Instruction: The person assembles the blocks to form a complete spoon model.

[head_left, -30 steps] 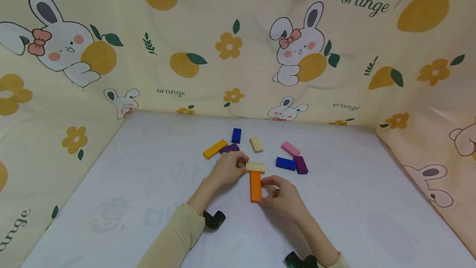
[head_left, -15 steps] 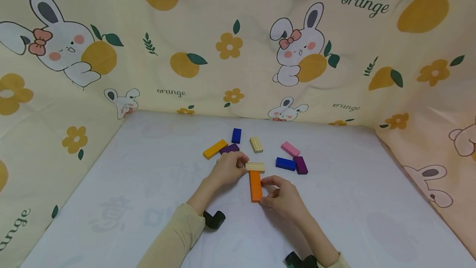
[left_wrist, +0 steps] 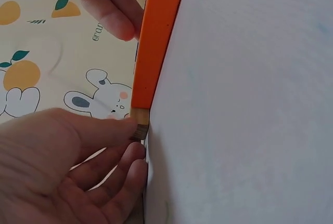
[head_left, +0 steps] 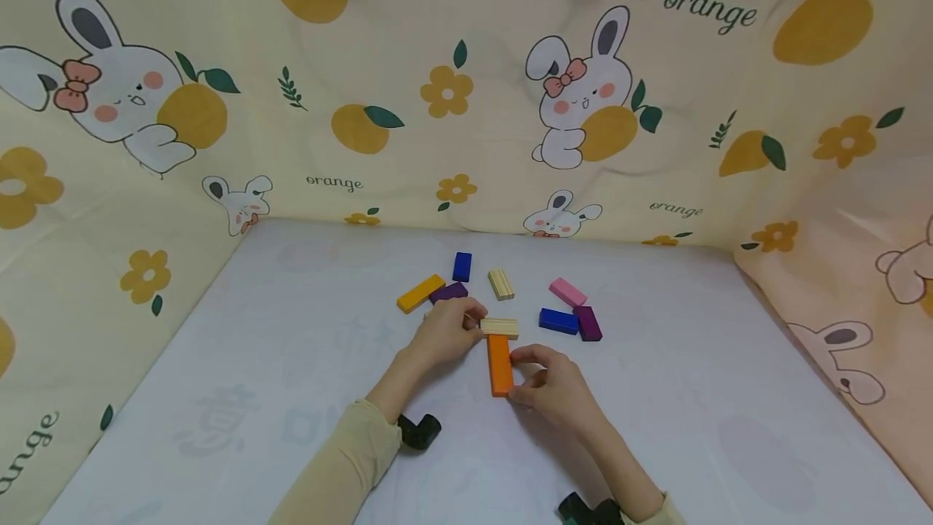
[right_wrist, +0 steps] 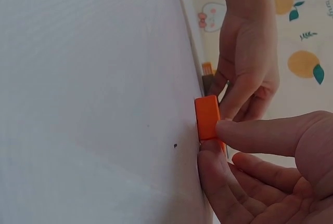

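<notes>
A plain wooden block (head_left: 500, 328) lies crosswise on the white table. Against its near side, an orange block (head_left: 500, 365) points toward me, and the two form a T. At the wooden block's left end, my left hand (head_left: 446, 333) pinches it; the left wrist view shows the thumb (left_wrist: 117, 130) on that end. My right hand (head_left: 555, 386) holds the orange block near its close end. In the right wrist view, the thumb (right_wrist: 250, 133) and a curled finger touch the orange block (right_wrist: 207, 117).
Beyond the hands lie a yellow block (head_left: 420, 293), a purple block (head_left: 448, 292), a blue block (head_left: 462, 266) and another wooden block (head_left: 500, 283). To the right are pink (head_left: 568, 292), blue (head_left: 558, 321) and purple (head_left: 588, 323) blocks. A patterned cloth (head_left: 394, 209) borders the table.
</notes>
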{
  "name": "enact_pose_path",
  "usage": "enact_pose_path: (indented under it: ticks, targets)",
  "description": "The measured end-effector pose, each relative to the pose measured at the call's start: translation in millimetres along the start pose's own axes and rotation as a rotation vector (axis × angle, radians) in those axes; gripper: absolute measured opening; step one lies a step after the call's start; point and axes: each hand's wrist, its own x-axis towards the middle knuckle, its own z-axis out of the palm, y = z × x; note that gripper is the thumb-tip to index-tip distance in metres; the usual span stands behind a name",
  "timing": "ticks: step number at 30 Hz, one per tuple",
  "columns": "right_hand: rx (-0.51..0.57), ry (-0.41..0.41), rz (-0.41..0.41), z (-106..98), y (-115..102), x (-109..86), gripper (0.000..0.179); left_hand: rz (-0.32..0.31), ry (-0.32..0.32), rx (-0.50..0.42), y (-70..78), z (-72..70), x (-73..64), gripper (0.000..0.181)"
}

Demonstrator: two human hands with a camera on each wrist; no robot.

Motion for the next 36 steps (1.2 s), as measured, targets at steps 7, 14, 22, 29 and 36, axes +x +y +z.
enact_pose_path:
  ticks: [7, 14, 22, 29, 36]
  targets:
    - [0.002, 0.000, -0.001, -0.6, -1.0, 0.1, 0.043, 0.009, 0.004, 0.002, -1.5, 1.5, 0.7, 0.032]
    - [-0.015, 0.007, -0.005, -1.5, -0.6, 0.0, 0.043, 0.014, -0.001, 0.007, -0.3, 0.8, 0.8, 0.029]
    - [-0.017, -0.002, 0.003, -1.8, -0.6, 0.2, 0.043, -0.001, -0.018, -0.007, 1.5, -1.9, 0.3, 0.029]
    - [-0.030, -0.002, -0.012, -2.3, 0.4, -0.1, 0.043, 0.006, -0.029, 0.040, 2.2, -2.8, -0.8, 0.032]
    - [-0.001, -0.022, -0.016, -2.6, 2.2, -0.1, 0.043, 0.072, -0.088, 0.127, 8.4, -4.3, -3.9, 0.045]
